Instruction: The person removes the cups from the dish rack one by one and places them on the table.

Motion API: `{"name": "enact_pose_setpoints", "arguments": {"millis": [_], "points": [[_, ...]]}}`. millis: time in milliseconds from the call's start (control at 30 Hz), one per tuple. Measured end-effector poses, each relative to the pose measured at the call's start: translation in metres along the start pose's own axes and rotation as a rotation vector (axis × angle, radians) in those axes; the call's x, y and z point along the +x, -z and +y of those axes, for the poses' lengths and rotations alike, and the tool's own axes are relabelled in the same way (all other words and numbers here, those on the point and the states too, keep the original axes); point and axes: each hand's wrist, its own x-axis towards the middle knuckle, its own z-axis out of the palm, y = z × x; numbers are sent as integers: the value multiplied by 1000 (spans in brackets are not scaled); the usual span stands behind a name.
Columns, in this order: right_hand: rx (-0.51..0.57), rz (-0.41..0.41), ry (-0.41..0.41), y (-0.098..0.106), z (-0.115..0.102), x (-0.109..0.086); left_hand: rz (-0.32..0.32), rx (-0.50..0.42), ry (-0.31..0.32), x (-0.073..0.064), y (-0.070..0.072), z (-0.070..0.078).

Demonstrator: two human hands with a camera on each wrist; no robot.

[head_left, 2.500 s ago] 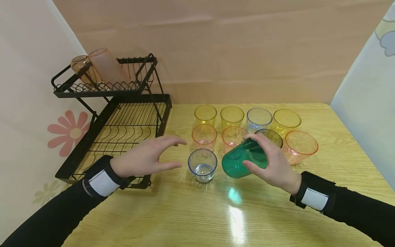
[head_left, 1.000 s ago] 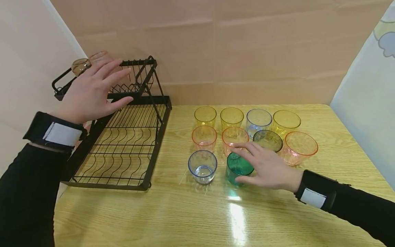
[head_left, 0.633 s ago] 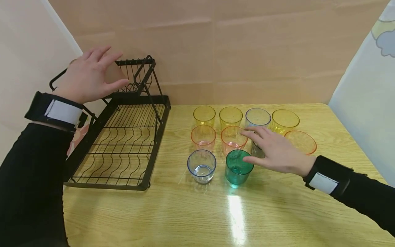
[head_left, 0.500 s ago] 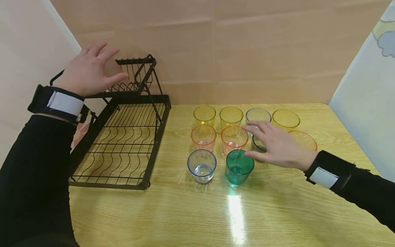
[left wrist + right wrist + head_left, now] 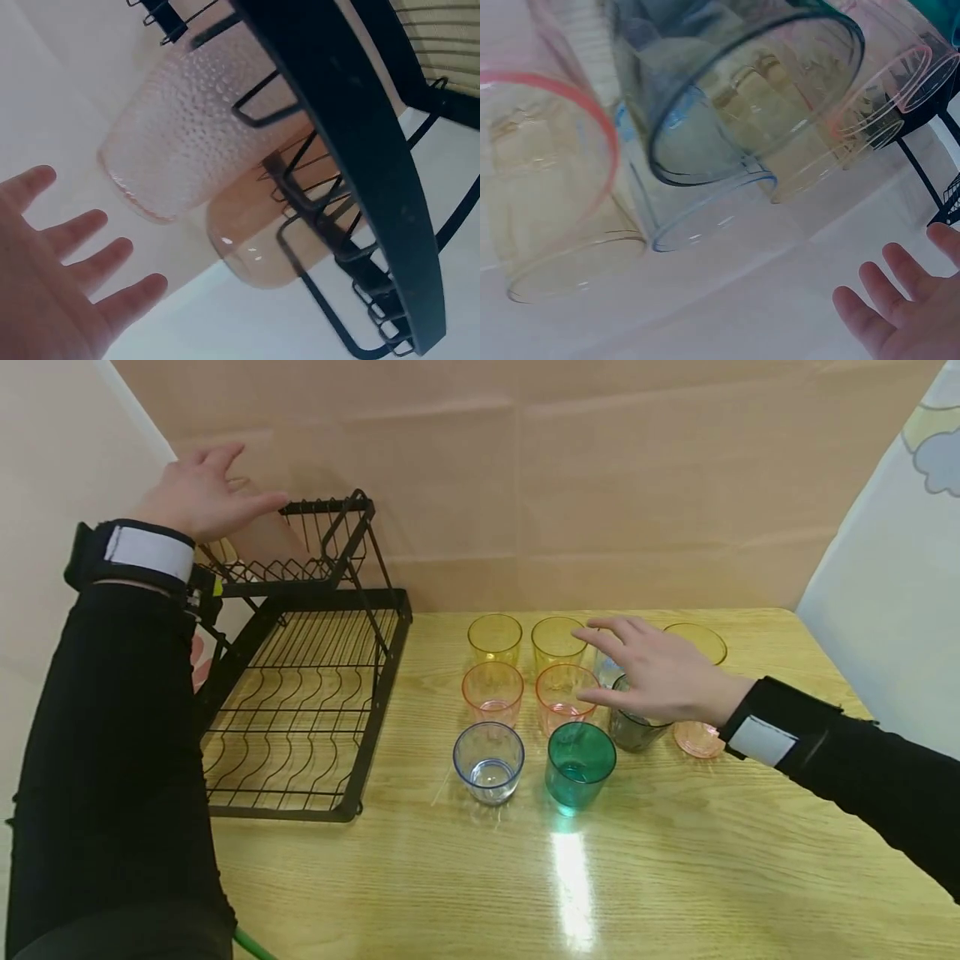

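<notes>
My left hand (image 5: 202, 497) is raised at the rack's upper tier with fingers spread and holds nothing. Right by its fingertips, a pink dimpled glass (image 5: 187, 127) leans upside down on the wires, beside a smooth amber glass (image 5: 259, 232). In the head view the hand hides most of the amber one. My right hand (image 5: 660, 668) hovers with parted fingers over a smoky grey glass (image 5: 633, 732), gripping nothing; it covers part of a blue-rimmed glass behind. A green glass (image 5: 581, 768) stands upright in the front row, next to a clear blue-rimmed glass (image 5: 489, 768).
The black two-tier dish rack (image 5: 375, 718) occupies the table's left side. Yellow glasses (image 5: 495, 643) line the back row, and orange-rimmed pink glasses (image 5: 492, 693) stand in the middle row. A green cord (image 5: 253, 945) shows by the left sleeve.
The right hand has set the green glass upright on the table, let go and moved up and back. The left hand has gone from beside the front glasses up to the rack's upper tier.
</notes>
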Motion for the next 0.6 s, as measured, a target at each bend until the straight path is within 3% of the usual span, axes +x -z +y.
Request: {"name": "enact_pose_setpoints", "arguments": {"millis": [300,600], "points": [[-29,-38,44,5,-14,26,-78,-86,96,2,-1,-11],[-43,-58,65,11,-32,49,-77,-144,141,8,-7,-10]]}}
